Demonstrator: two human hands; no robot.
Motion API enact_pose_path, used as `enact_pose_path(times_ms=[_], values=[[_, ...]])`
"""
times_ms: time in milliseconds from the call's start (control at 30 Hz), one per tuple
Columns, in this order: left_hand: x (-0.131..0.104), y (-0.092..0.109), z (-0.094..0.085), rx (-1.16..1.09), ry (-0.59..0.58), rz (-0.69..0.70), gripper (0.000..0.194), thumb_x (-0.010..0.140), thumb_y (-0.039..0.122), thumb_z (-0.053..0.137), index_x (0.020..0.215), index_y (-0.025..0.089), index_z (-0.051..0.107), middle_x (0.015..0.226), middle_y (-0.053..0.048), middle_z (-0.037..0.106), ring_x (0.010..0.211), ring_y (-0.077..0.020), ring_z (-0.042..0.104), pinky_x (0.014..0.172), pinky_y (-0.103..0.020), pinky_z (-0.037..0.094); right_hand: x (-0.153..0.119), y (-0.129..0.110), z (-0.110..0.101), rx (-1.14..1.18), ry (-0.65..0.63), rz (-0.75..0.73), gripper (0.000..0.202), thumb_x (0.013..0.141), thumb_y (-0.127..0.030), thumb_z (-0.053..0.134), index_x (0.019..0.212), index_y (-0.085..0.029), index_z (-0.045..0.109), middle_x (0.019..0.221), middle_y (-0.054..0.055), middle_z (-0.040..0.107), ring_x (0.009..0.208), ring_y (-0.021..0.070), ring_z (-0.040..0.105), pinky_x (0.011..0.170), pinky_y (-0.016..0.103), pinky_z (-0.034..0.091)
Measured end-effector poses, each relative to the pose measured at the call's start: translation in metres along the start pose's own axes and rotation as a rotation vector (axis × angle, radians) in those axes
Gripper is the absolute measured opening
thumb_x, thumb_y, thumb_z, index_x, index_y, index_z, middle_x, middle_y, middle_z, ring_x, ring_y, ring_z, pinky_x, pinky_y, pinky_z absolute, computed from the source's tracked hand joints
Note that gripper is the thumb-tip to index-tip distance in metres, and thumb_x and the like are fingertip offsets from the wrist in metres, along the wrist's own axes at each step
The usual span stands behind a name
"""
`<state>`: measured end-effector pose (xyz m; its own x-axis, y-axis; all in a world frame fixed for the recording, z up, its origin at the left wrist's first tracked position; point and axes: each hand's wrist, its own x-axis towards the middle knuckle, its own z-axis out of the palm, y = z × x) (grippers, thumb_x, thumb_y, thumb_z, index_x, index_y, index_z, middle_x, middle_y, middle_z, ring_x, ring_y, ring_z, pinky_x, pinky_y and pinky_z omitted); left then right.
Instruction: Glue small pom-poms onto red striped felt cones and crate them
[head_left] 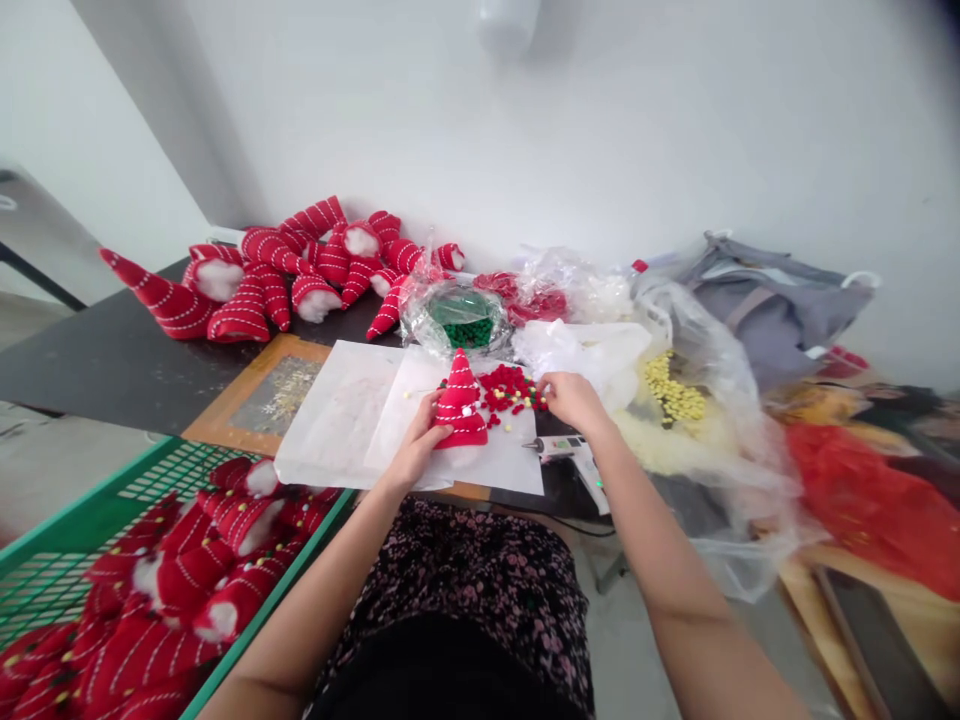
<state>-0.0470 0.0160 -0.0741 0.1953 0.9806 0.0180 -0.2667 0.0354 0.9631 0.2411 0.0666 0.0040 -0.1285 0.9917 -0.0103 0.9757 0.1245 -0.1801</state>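
A red cone-shaped hat with white stitched stripes (459, 412) stands on white paper (382, 405), its tip pointing away from me. My left hand (420, 440) grips its left side, thumb near the lower edge. To its right lies a pile of small red, yellow and green pompoms (508, 390). At the right end of that pile is my right hand (568, 398), its fingers pinched together; anything between them is too small to make out. A white glue gun (564, 447) lies just below my right hand, nozzle pointing left.
Many striped red hats (262, 250) lie at the back left. A green basket (97, 500) of decorated hats is at the lower left. Behind the paper sits a bag of green pompoms (461, 320). Plastic bags with yellow pompoms (675, 390) are on the right, near grey cloth (780, 310).
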Motion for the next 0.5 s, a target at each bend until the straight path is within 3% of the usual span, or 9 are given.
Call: enact_pose_path(times_ms=[133, 300, 500], values=[[-0.001, 0.0, 0.0, -0.006, 0.011, -0.001, 0.067, 0.077, 0.036, 0.074, 0.14, 0.022, 0.055, 0.132, -0.008, 0.07, 0.12, -0.0308, 0.062, 0.108, -0.043, 0.046, 0.013, 0.0, 0.003, 0.0, -0.032, -0.096, 0.04, 0.084, 0.005, 0.058, 0.105, -0.018, 0.083, 0.117, 0.01, 0.081, 0.105, 0.0229, 0.074, 0.091, 0.026, 0.049], [-0.002, -0.001, 0.0, -0.004, -0.004, -0.02, 0.067, 0.079, 0.037, 0.074, 0.141, 0.022, 0.054, 0.128, -0.008, 0.07, 0.113, -0.0293, 0.064, 0.103, -0.041, 0.048, 0.016, -0.003, 0.014, -0.011, -0.109, -0.142, 0.018, 0.089, -0.008, 0.069, 0.095, -0.018, 0.082, 0.095, 0.008, 0.083, 0.089, 0.0232, 0.076, 0.08, 0.026, 0.051], [0.0, -0.003, -0.001, -0.026, -0.005, -0.005, 0.069, 0.079, 0.035, 0.074, 0.143, 0.021, 0.054, 0.128, -0.008, 0.071, 0.114, -0.0289, 0.065, 0.103, -0.04, 0.048, 0.009, -0.005, 0.023, -0.022, -0.073, -0.12, 0.024, 0.088, -0.002, 0.064, 0.094, -0.017, 0.082, 0.101, 0.014, 0.084, 0.096, 0.0265, 0.077, 0.083, 0.029, 0.052]])
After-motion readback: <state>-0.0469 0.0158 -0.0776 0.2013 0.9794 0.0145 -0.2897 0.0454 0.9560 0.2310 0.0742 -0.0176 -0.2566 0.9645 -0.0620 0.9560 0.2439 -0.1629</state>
